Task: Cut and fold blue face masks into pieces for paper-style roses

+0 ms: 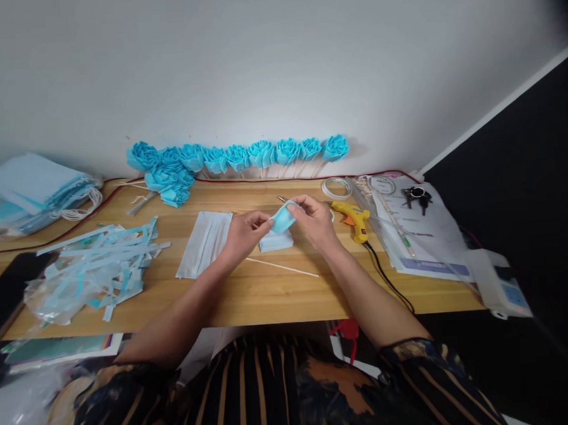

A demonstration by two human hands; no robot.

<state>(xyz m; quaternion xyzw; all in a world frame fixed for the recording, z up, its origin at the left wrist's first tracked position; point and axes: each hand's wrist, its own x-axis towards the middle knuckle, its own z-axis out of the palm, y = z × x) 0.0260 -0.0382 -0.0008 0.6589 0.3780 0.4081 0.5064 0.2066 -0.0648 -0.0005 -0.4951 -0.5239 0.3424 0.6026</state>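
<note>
Grip on either side is narrow: the left hand [244, 233] and the right hand [317, 223] each pinch one end of a small light-blue piece [283, 219] between thumb and fingers. They hold it about midway between the front and back edges of the wooden surface [251, 306], over a little stack of pale pieces [276, 241] (whether it touches them, I can't tell from where I stand). A thin stick [287, 267] lies nearer the front edge, and a pleated face mask [204, 245] rests flat just left of the left hand.

Right of the right hand sits a yellow glue gun [358, 221], its black cord running to the front edge. Behind it is a roll of tape [337, 188]. Papers [427, 227] topped with keys [417, 196] fill the right end.

Along the back edge, blue flowers [262, 154] lean in a row against the wall. A heap of cut strips [119, 262] lies toward the front left corner, and a pile of masks [37, 181] occupies the back left corner.
</note>
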